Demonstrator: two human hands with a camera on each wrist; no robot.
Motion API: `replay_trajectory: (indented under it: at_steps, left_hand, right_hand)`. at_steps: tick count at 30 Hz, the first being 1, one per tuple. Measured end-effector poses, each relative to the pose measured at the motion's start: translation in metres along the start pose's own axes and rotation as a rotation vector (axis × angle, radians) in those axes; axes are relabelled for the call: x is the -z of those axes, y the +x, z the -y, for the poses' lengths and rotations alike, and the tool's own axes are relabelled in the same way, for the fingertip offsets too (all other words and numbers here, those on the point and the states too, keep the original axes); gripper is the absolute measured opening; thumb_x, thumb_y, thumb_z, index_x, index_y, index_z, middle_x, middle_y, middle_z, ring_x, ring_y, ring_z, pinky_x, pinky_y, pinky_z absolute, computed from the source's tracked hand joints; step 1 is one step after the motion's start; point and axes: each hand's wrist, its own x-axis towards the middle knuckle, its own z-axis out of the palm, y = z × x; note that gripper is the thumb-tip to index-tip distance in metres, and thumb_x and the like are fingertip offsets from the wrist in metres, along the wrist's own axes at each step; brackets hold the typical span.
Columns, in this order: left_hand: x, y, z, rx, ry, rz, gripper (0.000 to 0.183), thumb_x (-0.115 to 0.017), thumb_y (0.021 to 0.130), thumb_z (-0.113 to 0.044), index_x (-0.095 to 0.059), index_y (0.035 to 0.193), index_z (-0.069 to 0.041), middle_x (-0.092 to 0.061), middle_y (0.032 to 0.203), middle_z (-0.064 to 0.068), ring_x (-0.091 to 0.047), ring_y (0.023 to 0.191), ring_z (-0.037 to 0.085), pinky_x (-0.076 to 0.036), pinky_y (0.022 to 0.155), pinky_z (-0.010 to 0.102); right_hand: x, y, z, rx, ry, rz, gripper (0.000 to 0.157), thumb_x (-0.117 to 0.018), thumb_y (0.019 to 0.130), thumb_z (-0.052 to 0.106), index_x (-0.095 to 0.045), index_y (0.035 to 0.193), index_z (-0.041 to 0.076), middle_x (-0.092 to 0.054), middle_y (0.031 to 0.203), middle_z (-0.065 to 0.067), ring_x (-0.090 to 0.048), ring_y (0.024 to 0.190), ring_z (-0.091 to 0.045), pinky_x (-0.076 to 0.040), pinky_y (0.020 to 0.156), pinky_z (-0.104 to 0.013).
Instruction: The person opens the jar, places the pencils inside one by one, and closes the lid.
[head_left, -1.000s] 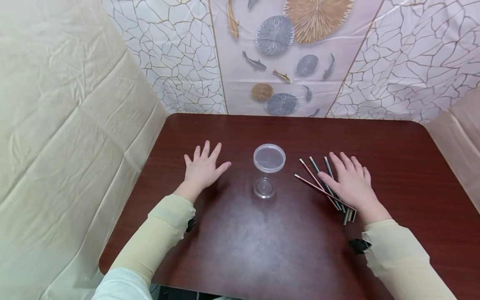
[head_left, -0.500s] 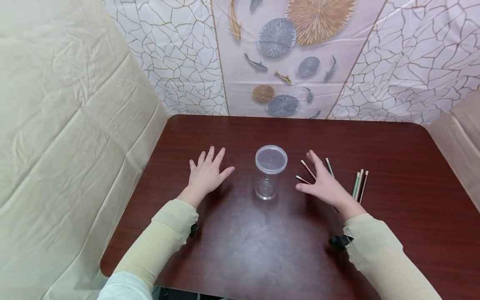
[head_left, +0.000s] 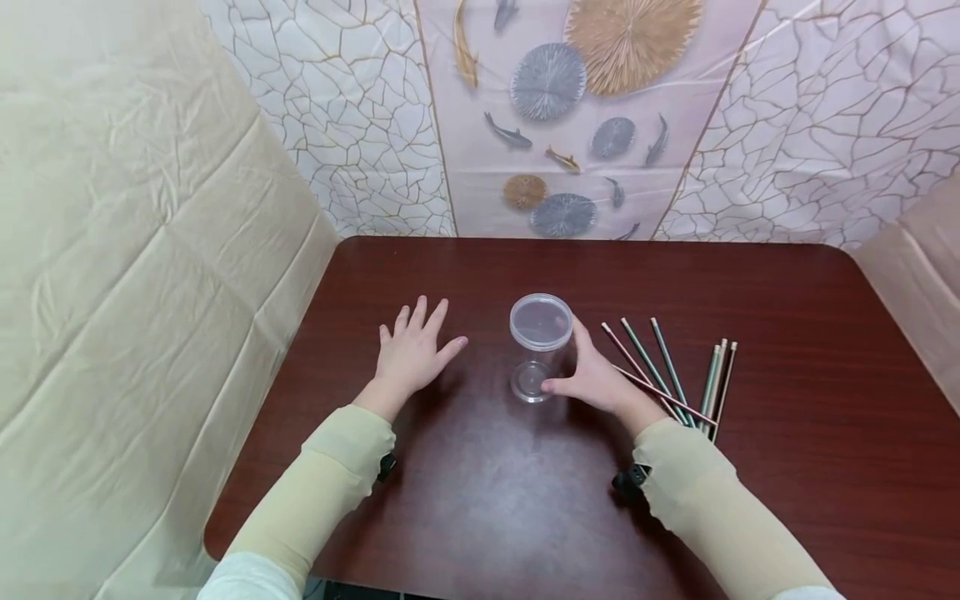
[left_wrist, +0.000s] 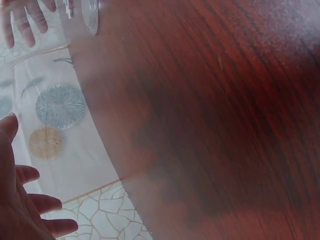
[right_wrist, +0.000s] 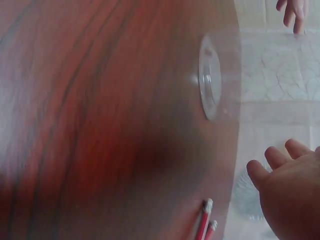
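Observation:
A clear plastic cup (head_left: pixel 542 343) stands upright near the table's middle; whether its top is lidded I cannot tell. My right hand (head_left: pixel 596 375) is at the cup's right side, thumb by the base and fingers spread toward the upper wall. In the right wrist view, a gap shows between the fingers (right_wrist: pixel 257 172) and the cup's base (right_wrist: pixel 210 80). My left hand (head_left: pixel 411 354) hovers or rests left of the cup, fingers spread, holding nothing. Right of the right hand lie several thin red, green and dark pencils (head_left: pixel 667 358), some crossing, partly hidden by the wrist.
The dark red-brown wooden table (head_left: pixel 450 500) has rounded corners. A patterned cloth (head_left: pixel 562 125) hangs behind its far edge, and a cream quilted cover (head_left: pixel 150 292) stands along the left side.
My right hand has moved left from over the pencils to the cup's side, uncovering the pencils. My left hand has barely shifted. The cup and pencils lie where they were.

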Motion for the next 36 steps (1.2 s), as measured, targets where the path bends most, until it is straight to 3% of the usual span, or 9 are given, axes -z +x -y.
replay_trajectory:
  at_steps: [5,9,12,16,20,23,26,30,36]
  left_hand:
    - [-0.001,-0.002,-0.001,0.002,-0.021,0.009,0.075,-0.037,0.089,-0.066,-0.021,0.150,-0.026,-0.017,0.154,0.013,-0.020,0.136,0.040,-0.020,0.100,0.067]
    - [-0.003,-0.002,-0.002,-0.008,-0.058,0.013,0.074,-0.034,0.089,-0.067,-0.022,0.150,-0.026,-0.017,0.154,0.013,-0.020,0.136,0.040,-0.021,0.100,0.066]
    - [-0.005,-0.005,-0.002,-0.033,-0.124,-0.003,0.068,-0.030,0.093,-0.063,-0.024,0.149,-0.025,-0.020,0.154,0.012,-0.022,0.136,0.038,-0.022,0.101,0.064]
    - [-0.009,-0.010,-0.001,-0.141,-0.331,-0.059,0.060,-0.030,0.098,-0.050,-0.026,0.149,-0.018,-0.026,0.152,0.011,-0.027,0.135,0.036,-0.025,0.104,0.057]
    - [-0.015,-0.013,-0.003,-0.251,-0.521,-0.118,0.076,-0.023,0.095,-0.060,-0.019,0.149,-0.007,-0.029,0.150,0.014,-0.028,0.135,0.033,-0.025,0.107,0.049]
    - [-0.020,-0.015,-0.006,-0.296,-0.599,-0.170,0.091,-0.018,0.088,-0.071,-0.014,0.148,-0.002,-0.029,0.149,0.018,-0.027,0.136,0.032,-0.024,0.107,0.049]
    - [-0.024,-0.015,-0.010,-0.345,-0.669,-0.211,0.095,-0.020,0.087,-0.072,-0.012,0.146,0.001,-0.030,0.148,0.020,-0.027,0.136,0.030,-0.025,0.106,0.050]
    - [-0.029,-0.014,-0.019,-0.401,-0.806,-0.200,0.098,-0.027,0.085,-0.073,-0.006,0.146,0.000,-0.027,0.149,0.019,-0.027,0.137,0.030,-0.025,0.106,0.050]
    - [-0.035,-0.010,-0.043,-0.477,-1.032,-0.152,0.114,-0.042,0.076,-0.075,0.002,0.144,0.005,-0.019,0.150,0.025,-0.024,0.135,0.040,-0.023,0.106,0.053]
  right_hand:
    - [-0.015,0.002,-0.003,-0.024,0.031,-0.044,0.110,-0.083,0.067,0.009,-0.008,0.146,0.005,-0.037,0.137,-0.021,-0.037,0.125,-0.031,-0.024,0.105,-0.048]
    - [-0.022,0.002,-0.004,-0.081,-0.039,-0.072,0.094,-0.083,0.070,0.022,-0.024,0.142,0.007,-0.059,0.110,-0.014,-0.052,0.108,-0.027,-0.035,0.097,-0.043]
    - [-0.024,0.001,-0.004,-0.088,-0.069,-0.086,0.085,-0.082,0.071,0.026,-0.032,0.137,0.009,-0.062,0.095,-0.010,-0.056,0.098,-0.027,-0.038,0.093,-0.043]
    - [-0.026,0.000,-0.005,-0.090,-0.101,-0.096,0.083,-0.083,0.071,0.029,-0.034,0.135,0.009,-0.063,0.096,-0.008,-0.056,0.098,-0.026,-0.039,0.092,-0.044]
    - [-0.027,0.000,-0.005,-0.088,-0.101,-0.101,0.083,-0.083,0.071,0.027,-0.034,0.135,0.010,-0.063,0.091,-0.006,-0.057,0.096,-0.025,-0.039,0.093,-0.043]
    - [-0.028,0.001,-0.004,-0.083,-0.098,-0.109,0.082,-0.083,0.070,0.027,-0.035,0.135,0.011,-0.062,0.086,-0.004,-0.057,0.094,-0.025,-0.039,0.093,-0.043]
    - [-0.029,0.001,-0.003,-0.088,-0.116,-0.109,0.079,-0.083,0.070,0.029,-0.036,0.132,0.010,-0.062,0.085,-0.002,-0.057,0.096,-0.025,-0.040,0.092,-0.043]
    - [-0.028,-0.001,-0.003,-0.105,-0.113,-0.111,0.078,-0.083,0.070,0.030,-0.037,0.130,0.009,-0.062,0.089,-0.004,-0.057,0.100,-0.026,-0.041,0.091,-0.044]
    - [-0.025,-0.005,-0.005,-0.110,-0.076,-0.131,0.083,-0.084,0.069,0.028,-0.036,0.133,0.007,-0.062,0.107,-0.011,-0.055,0.106,-0.027,-0.041,0.091,-0.044]
